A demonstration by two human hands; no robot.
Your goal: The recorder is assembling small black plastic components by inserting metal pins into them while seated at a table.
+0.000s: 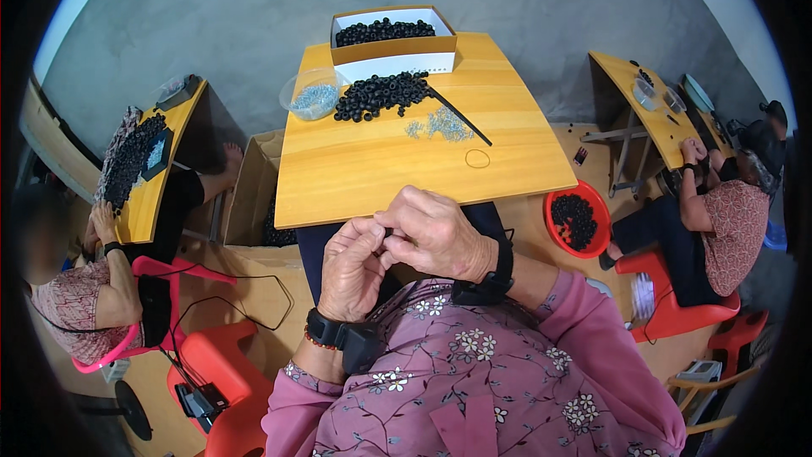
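Observation:
My left hand (351,267) and my right hand (438,233) meet close to my chest, just below the near edge of the yellow wooden table (372,182). Their fingertips pinch a small black part (387,234), mostly hidden by the fingers. On the far side of the table lies a heap of small black rings (381,95). Beside the heap sit a scatter of tiny silvery pieces (440,125), a thin black stick (461,118) and a single ring outline (478,158). Both wrists wear black bands.
A cardboard box (394,52) of black rings stands at the table's far edge, with a clear bowl (311,95) of silvery pieces to its left. A red basin (577,220) of rings sits on the floor at right, an open carton (254,195) at left. Two other people work at side tables.

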